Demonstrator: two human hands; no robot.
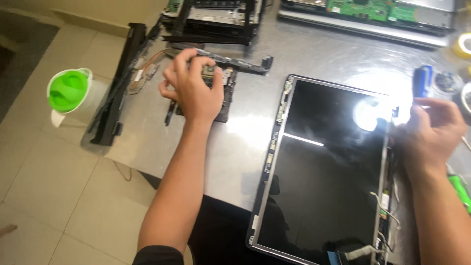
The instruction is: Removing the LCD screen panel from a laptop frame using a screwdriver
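Left hand [192,86] pinched on small square chip-like part [208,72] over black plastic tray [226,98], right hand [431,130] curled at bare glossy black laptop screen panel's [324,167] right edge, grip unclear; panel overhangs grey metal counter [235,142], could slide off if nudged.

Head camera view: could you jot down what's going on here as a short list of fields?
Surface: shiny grey metal table
Left hand: fingers closed on a small square electronic part, above a dark flat component
Right hand: at the right edge of the bare black laptop screen panel; its grip is blurred
Near right hand: blue-handled tool
Left of table: white jug with green lid on the tiled floor
Far edge: opened laptop chassis with green circuit board
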